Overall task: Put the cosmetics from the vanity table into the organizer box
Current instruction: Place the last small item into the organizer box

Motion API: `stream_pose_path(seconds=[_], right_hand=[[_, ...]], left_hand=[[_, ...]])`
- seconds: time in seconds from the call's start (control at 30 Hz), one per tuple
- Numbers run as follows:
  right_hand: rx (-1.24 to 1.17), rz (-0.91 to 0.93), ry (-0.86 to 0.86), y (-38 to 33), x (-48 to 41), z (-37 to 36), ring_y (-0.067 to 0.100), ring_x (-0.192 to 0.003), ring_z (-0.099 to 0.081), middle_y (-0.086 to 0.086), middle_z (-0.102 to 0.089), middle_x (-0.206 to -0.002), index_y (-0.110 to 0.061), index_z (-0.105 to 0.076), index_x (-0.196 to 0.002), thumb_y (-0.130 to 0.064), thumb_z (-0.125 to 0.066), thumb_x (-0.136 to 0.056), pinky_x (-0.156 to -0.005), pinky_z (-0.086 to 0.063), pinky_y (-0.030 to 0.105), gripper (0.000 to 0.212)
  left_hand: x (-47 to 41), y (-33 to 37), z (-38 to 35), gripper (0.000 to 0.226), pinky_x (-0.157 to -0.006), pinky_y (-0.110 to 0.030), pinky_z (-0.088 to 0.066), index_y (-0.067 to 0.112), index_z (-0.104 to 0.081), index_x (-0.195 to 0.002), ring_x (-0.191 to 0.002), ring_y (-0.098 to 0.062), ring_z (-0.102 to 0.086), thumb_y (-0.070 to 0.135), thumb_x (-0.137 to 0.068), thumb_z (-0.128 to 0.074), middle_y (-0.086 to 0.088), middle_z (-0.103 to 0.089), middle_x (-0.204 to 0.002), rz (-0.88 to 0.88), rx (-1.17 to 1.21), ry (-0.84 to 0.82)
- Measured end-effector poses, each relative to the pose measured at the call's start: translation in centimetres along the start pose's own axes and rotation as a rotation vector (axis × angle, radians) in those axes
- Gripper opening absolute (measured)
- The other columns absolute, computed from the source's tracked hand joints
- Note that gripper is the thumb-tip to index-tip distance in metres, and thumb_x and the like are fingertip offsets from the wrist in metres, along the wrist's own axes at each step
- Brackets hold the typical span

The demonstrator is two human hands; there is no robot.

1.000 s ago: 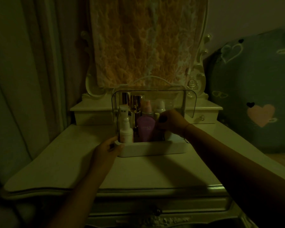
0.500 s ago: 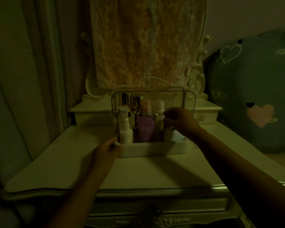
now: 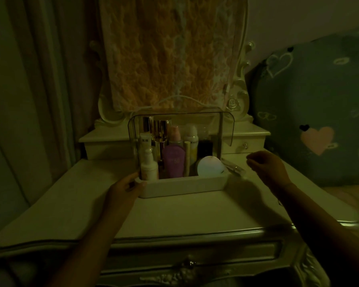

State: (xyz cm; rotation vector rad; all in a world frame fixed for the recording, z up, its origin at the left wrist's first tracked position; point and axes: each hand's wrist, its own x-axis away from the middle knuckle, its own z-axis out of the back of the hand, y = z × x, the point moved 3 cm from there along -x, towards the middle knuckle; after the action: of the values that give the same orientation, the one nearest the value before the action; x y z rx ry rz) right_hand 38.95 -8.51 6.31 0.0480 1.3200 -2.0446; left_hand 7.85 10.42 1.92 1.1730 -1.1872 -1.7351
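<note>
Tweezers-looking thing on the worktop lies just left of the loosely curled, empty right hand, long axis slanting toward it, so that hand's way nearer, while left hand grips the box corner.

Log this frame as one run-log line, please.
left hand: steadying organizer box | right hand: empty, beside box | round compact: inside | small item right of box
</note>
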Motion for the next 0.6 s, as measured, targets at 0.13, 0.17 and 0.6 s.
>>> stream_pose_path(seconds=[0.13, 0.17, 0.6], right_hand=[[0.128, -0.153, -0.063, 2.1, -2.1, -1.4, 0.028, -0.105, -0.058, 0.016, -0.062, -0.117, -0.004, -0.057, -0.117, -0.021, -0.063, -0.085, -0.095, -0.047, 0.041, 0.037], [0.18, -0.172, -0.084, 2.3, -2.6, -2.0, 0.028, -0.107, -0.058, 0.016, -0.061, -0.119, -0.004, -0.056, -0.119, -0.024, -0.064, -0.084, -0.096, -0.046, 0.041, 0.041], [0.404, -0.24, -0.202, 1.2, -5.1, -5.4, 0.02, -0.074, -0.054, 0.005, -0.052, -0.068, -0.008, -0.051, -0.065, -0.027, -0.061, -0.085, -0.067, -0.042, 0.03, 0.029]], left_hand=[[0.0, 0.0, 0.0, 0.044, -0.069, -0.023, -0.043, 0.017, -0.055, -0.124, -0.085, -0.006, -0.053, 0.016, -0.081, -0.066, 0.0, -0.056, -0.104, 0.015, -0.009, 0.005], [0.0, -0.1, 0.1, 0.044, -0.072, -0.025, -0.043, 0.017, -0.055, -0.124, -0.086, -0.008, -0.054, 0.016, -0.081, -0.066, 0.0, -0.056, -0.104, 0.02, -0.014, 0.007], [0.2, 0.5, -0.1, 0.04, -0.065, -0.019, -0.045, 0.015, -0.057, -0.12, -0.078, 0.0, -0.055, 0.01, -0.081, -0.064, 0.003, -0.06, -0.1, 0.018, 0.025, 0.015]])
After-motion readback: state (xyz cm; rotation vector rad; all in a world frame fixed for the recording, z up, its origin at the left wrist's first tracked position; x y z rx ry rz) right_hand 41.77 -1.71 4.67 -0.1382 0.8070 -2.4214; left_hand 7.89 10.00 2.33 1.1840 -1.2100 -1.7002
